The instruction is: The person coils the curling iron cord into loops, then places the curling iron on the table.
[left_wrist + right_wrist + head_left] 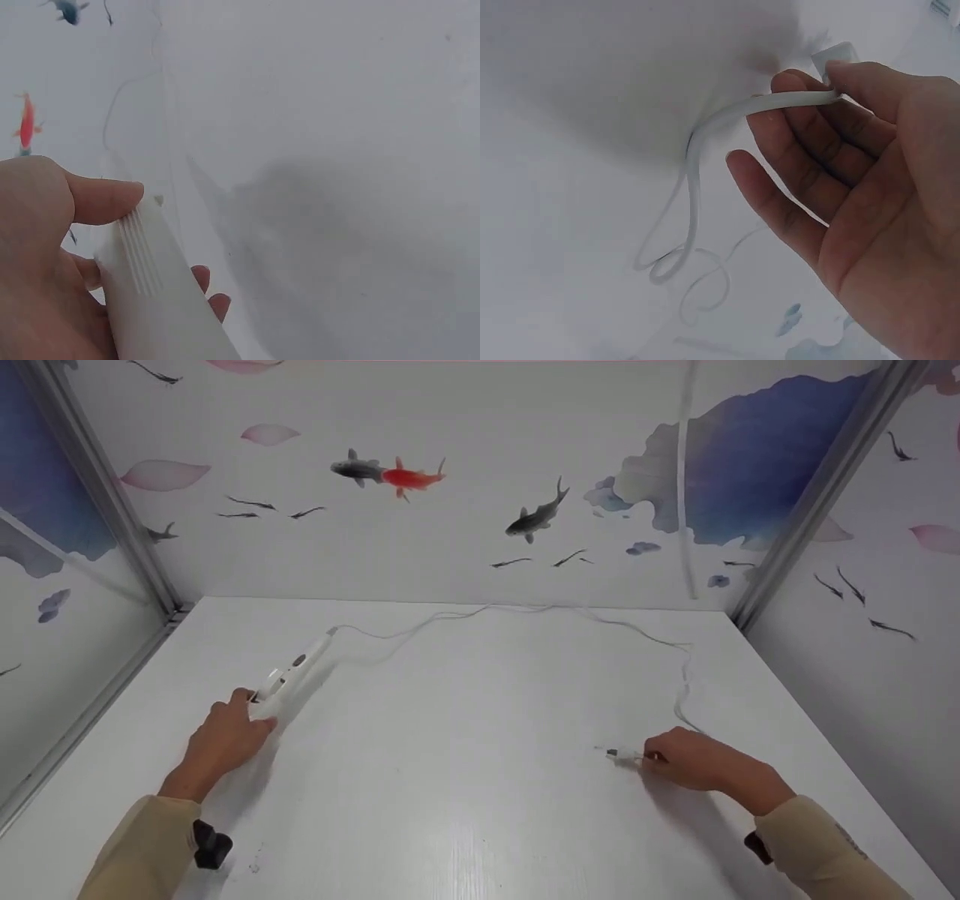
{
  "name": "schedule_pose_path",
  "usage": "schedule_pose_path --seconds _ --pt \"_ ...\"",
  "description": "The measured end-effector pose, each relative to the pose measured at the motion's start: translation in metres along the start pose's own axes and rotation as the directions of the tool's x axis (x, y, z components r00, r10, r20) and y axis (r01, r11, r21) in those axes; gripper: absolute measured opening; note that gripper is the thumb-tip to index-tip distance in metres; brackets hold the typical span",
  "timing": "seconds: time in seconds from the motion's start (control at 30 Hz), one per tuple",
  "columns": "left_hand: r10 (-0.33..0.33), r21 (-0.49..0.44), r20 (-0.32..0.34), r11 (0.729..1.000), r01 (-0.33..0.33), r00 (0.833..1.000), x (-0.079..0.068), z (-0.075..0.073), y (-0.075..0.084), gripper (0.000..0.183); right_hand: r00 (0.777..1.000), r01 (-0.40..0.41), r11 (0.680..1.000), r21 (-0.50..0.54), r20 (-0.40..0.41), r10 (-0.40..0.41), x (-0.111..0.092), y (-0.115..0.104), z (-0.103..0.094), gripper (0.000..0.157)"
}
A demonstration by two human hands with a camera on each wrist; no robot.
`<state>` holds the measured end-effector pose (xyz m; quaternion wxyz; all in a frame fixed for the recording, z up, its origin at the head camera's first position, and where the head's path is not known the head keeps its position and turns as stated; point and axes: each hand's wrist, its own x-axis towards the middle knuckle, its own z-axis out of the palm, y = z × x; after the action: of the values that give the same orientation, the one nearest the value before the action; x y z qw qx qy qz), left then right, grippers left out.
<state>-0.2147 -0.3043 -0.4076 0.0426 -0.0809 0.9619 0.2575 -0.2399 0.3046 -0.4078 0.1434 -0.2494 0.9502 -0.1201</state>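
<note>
While the left hand (229, 735) grips the white appliance (294, 671) near its close end, the long axis slants forward and right, cord end farthest off. Right hand (690, 757), well apart across the table (450, 735), pinches the plug (622, 755) at its cord end. Plug juts left from these fingertips, toward the left hand's side. Cord (692, 202) loops round by the back edge.

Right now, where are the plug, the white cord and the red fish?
Plug (628, 756), head view, its white body.
White cord (694, 184), right wrist view, below its bend.
Red fish (409, 478), head view, its body.
</note>
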Motion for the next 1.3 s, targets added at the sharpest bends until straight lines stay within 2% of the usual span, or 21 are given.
schedule_pose_path --seconds 0.2,0.4,0.53,0.73,0.97,1.07,1.13,1.17,1.3 --pt "0.026 -0.019 -0.086 0.999 -0.028 0.996 0.0 0.005 0.006 0.069 0.998 -0.03 0.998 -0.056 -0.053 0.027 -0.001 0.027 -0.008 0.012" --pt "0.06 0.002 -0.147 0.998 -0.061 0.987 -0.004 0.007 0.009 0.077 0.993 -0.11 0.993 -0.031 -0.044 0.108 -0.005 0.054 -0.016 0.015" --pt "0.095 0.017 -0.188 0.996 -0.093 0.978 -0.006 0.004 0.011 0.078 0.988 -0.136 0.99 -0.037 -0.077 0.133 -0.009 0.071 -0.021 0.016" --pt "0.167 0.032 -0.266 0.986 -0.165 0.949 -0.007 0.003 0.015 0.07 0.98 -0.161 0.986 -0.046 -0.125 0.154 -0.015 0.09 -0.026 0.023" --pt "0.28 0.051 -0.33 0.959 -0.279 0.901 -0.005 0.007 0.023 0.06 0.969 -0.219 0.976 -0.015 -0.12 0.215 -0.024 0.112 -0.029 0.024" --pt "0.329 0.061 -0.353 0.942 -0.33 0.876 -0.007 0.007 0.027 0.054 0.966 -0.24 0.971 0.019 -0.095 0.241 -0.026 0.116 -0.031 0.024" --pt "0.353 0.056 -0.354 0.932 -0.357 0.866 -0.009 0.006 0.03 0.051 0.966 -0.251 0.968 0.027 -0.063 0.252 -0.024 0.114 -0.033 0.025" --pt "0.36 0.049 -0.351 0.929 -0.367 0.864 -0.01 0.006 0.032 0.051 0.967 -0.251 0.968 0.026 -0.047 0.252 -0.022 0.111 -0.035 0.026" --pt "0.369 0.015 -0.289 0.924 -0.381 0.883 -0.015 0.003 0.04 0.053 0.967 -0.252 0.968 0.015 -0.022 0.252 -0.011 0.093 -0.043 0.035"
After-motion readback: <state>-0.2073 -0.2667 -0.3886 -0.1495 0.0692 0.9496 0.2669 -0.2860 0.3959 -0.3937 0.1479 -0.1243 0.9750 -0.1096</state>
